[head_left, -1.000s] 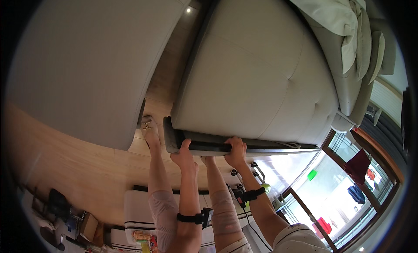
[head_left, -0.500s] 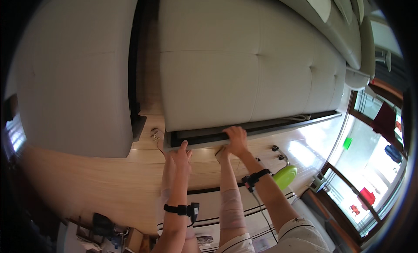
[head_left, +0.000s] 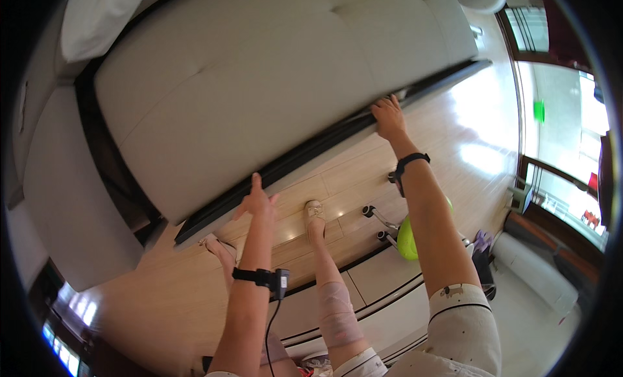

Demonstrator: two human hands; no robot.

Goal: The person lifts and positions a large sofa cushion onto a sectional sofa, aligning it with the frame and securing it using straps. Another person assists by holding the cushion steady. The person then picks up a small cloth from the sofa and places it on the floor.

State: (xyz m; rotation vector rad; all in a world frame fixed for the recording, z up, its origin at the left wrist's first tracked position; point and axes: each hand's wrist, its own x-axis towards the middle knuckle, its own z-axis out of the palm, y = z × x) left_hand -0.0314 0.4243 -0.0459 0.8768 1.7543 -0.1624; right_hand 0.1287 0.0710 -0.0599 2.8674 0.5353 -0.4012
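Observation:
A wide beige-grey sofa seat [head_left: 259, 85] with button tufts spans the upper view. Along its near side runs a front panel [head_left: 305, 167] with a dark upper edge. My left hand [head_left: 257, 202] rests against this panel toward its left part, one finger stretched over the dark edge and the others spread apart. Farther right, my right hand [head_left: 390, 117] has its fingers hooked over the same edge. Both forearms wear black straps, and a small device with a cable shows on the left one.
Left of the seat, across a dark gap, stands another grey sofa section [head_left: 84, 195]. Behind me is a pale cabinet [head_left: 376, 270] with dark trim. A green rounded object [head_left: 407, 237] and castors [head_left: 368, 211] are near my right arm. Glazed doors [head_left: 558, 189] lie at the right.
My view has turned, so the sofa front now slants up to the right. My right hand is farther right along the panel edge, and my hands are wider apart.

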